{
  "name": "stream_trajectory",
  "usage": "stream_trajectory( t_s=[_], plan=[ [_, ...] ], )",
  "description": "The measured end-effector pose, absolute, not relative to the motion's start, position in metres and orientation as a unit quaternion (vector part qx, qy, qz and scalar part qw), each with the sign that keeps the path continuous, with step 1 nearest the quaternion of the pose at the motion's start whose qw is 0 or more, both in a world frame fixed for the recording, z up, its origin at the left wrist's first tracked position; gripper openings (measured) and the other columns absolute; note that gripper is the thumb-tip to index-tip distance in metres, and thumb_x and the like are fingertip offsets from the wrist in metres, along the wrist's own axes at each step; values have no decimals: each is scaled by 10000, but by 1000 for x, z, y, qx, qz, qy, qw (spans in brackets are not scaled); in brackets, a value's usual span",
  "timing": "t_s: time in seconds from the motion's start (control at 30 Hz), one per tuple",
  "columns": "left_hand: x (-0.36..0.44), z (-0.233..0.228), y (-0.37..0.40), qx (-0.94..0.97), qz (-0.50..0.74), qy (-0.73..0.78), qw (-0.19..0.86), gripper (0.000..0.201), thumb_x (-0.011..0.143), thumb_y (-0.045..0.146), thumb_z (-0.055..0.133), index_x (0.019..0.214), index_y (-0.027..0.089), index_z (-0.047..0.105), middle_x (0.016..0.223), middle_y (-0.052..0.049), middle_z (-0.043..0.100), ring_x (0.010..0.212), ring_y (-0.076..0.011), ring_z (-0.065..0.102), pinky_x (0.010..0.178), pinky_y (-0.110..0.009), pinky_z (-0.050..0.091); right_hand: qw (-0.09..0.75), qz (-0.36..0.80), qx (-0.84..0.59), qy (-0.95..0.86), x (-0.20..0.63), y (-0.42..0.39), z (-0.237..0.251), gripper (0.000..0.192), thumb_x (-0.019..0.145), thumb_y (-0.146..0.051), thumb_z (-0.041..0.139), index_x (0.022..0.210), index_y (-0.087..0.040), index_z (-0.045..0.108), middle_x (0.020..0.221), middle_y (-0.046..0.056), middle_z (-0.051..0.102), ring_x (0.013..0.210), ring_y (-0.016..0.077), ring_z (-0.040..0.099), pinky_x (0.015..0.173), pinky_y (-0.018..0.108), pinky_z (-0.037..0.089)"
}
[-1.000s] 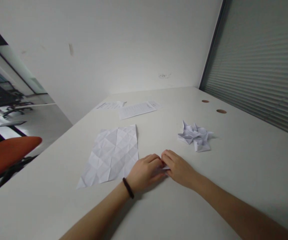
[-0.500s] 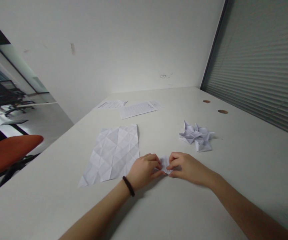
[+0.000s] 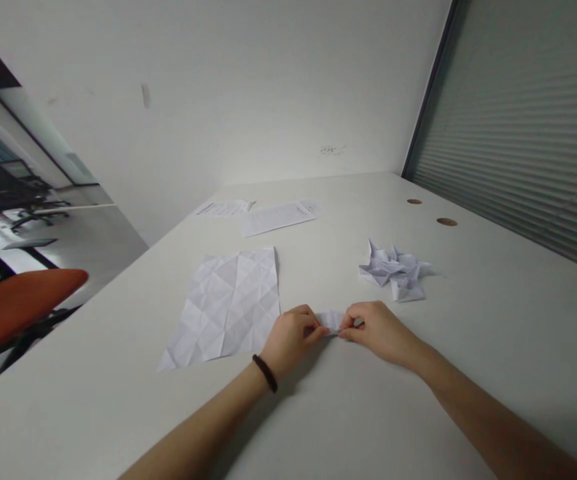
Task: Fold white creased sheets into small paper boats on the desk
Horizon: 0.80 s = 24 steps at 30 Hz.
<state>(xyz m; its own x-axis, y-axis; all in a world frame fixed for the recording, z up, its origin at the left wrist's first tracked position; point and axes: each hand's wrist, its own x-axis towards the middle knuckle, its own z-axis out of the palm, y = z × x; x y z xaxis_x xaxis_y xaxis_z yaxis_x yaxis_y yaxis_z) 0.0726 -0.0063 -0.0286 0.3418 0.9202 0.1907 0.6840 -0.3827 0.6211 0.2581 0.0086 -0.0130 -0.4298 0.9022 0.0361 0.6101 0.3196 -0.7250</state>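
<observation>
The left hand (image 3: pixel 289 341) and right hand (image 3: pixel 379 331) have fingers (image 3: pixel 350 317) pinched on opposite ends of the small folded paper (image 3: pixel 330 321), which uneven pulling might tear or skew.

A small folded piece of white paper (image 3: pixel 329 321) is lying at 5 o'clock from the middle of the view, spanning the gap between 2 hands. Its 9 o'clock end is disappearing under the left hand's (image 3: pixel 291 342) fingers, and its 3 o'clock end is sitting in the right hand's (image 3: pixel 374 331) pinch. The paper is showing faint creases and forming a short, wide band; the fingers are hiding its full outline.
</observation>
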Motion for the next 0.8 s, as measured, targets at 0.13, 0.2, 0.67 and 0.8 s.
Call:
stream_trajectory(
  t_s=[0.13, 0.2, 0.67, 0.8],
  plan=[
    [74, -28, -6, 785, 269, 509, 229, 233, 793, 251, 549, 596, 158, 631, 684, -18, 590, 610, -124, 542, 575, -230, 388, 227, 336, -446, -798, 260, 9, -13, 104, 721, -165, 596, 623, -150, 628, 700, 28, 635, 627, 136, 564, 588, 229, 402],
    [74, -28, -6, 786, 270, 507, 230, 230, 790, 239, 547, 590, 159, 627, 688, -18, 591, 612, -123, 540, 578, -231, 388, 224, 337, -437, -804, 260, 9, -13, 130, 737, -154, 573, 615, -148, 617, 708, 26, 617, 622, 128, 546, 585, 227, 397],
    [75, -34, -5, 768, 287, 522, 237, 219, 762, 196, 547, 549, 151, 572, 677, -12, 566, 586, -114, 510, 558, -231, 378, 204, 341, -499, -770, 259, 18, -17, 166, 697, -244, 600, 576, -133, 626, 565, 2, 587, 535, 122, 498, 493, 220, 325],
    [75, -32, -5, 766, 285, 526, 236, 202, 757, 181, 550, 558, 148, 566, 662, -7, 552, 589, -114, 506, 564, -231, 374, 205, 354, -505, -760, 259, 19, -16, 166, 696, -257, 602, 591, -135, 646, 526, -7, 581, 502, 108, 470, 473, 215, 306]
  ],
)
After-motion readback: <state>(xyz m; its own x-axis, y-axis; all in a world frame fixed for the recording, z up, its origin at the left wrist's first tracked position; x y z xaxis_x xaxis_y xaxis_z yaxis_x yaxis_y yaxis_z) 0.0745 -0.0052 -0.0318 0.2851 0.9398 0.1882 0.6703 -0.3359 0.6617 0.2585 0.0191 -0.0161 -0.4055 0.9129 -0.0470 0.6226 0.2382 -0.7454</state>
